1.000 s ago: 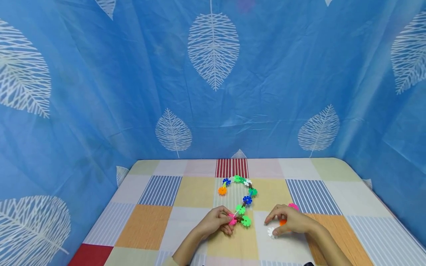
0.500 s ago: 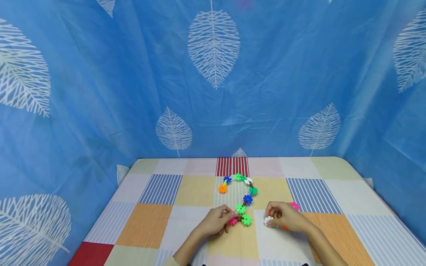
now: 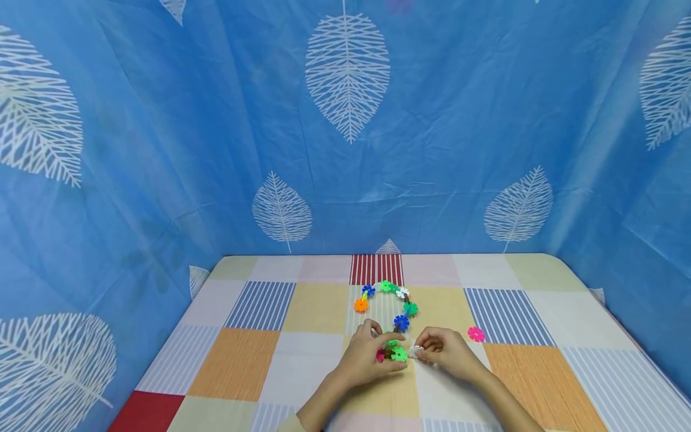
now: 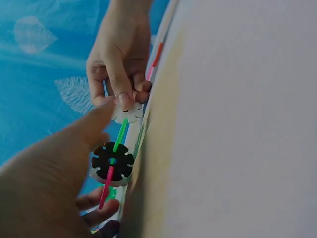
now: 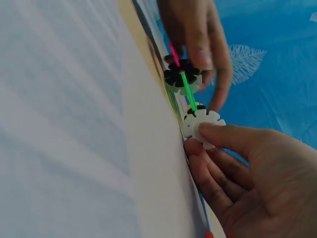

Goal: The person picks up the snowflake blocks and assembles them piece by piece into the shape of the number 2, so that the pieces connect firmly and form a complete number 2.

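Observation:
A curved chain of interlocking snowflake discs lies on the cloth in the head view, from an orange disc [image 3: 361, 305] past a blue disc [image 3: 401, 323] to a bright green disc [image 3: 399, 354]. My left hand [image 3: 363, 359] spreads its thumb and forefinger on either side of that green end, with a pink disc [image 3: 380, 355] partly hidden by it. My right hand [image 3: 449, 355] pinches a white snowflake disc [image 5: 202, 126] between thumb and fingers, right at the green disc's edge. A dark brown disc [image 4: 113, 161] joins the green and pink ones.
A loose pink disc [image 3: 476, 334] lies beyond my right hand. An orange-red piece [image 5: 209, 234] shows at the bottom of the right wrist view. The patchwork cloth [image 3: 243, 366] covers the table, and blue leaf-print curtains [image 3: 432, 150] stand behind and at both sides.
My right hand has picked up the white disc and carried it left to the chain's green end. My left hand has released the pink disc and moved right, spreading round the green one.

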Action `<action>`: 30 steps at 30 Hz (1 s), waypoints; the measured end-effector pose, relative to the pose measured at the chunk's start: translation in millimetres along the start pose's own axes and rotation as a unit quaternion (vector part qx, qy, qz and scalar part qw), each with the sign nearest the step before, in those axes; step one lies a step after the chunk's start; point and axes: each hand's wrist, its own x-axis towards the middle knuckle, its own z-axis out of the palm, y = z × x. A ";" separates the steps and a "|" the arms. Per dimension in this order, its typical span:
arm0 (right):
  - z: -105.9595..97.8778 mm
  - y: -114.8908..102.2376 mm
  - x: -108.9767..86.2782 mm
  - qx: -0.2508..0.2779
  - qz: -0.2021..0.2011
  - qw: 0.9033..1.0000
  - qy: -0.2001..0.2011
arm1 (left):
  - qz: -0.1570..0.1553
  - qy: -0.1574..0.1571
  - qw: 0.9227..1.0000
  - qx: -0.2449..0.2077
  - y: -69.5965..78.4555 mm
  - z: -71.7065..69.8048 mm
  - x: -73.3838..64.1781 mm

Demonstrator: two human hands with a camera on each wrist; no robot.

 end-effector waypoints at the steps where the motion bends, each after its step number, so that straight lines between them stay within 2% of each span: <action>1: 0.7 -2.3 -0.5 -0.003 -0.002 1.000 0.002 | -0.001 -0.003 1.000 -0.002 -0.6 2.4 -0.8; 8: 6.7 -3.1 -0.2 -0.009 -0.021 1.000 0.012 | 0.005 0.004 1.000 -0.008 -6.2 10.2 -5.1; 14: 12.5 -0.1 -0.3 0.006 -0.056 0.998 0.030 | 0.003 0.000 0.999 -0.046 -7.2 10.3 -5.9; 21: 15.8 6.0 -3.3 0.013 -0.099 0.994 0.040 | 0.039 0.008 0.995 -0.090 -5.7 11.7 -5.4; 26: 15.2 18.8 1.3 0.008 -0.086 0.996 0.020 | 0.014 0.000 0.995 -0.102 -6.5 10.4 -5.6; 30: -3.2 28.4 5.2 -0.029 -0.061 0.998 -0.021 | 0.001 -0.001 0.995 -0.102 -7.5 6.6 -4.7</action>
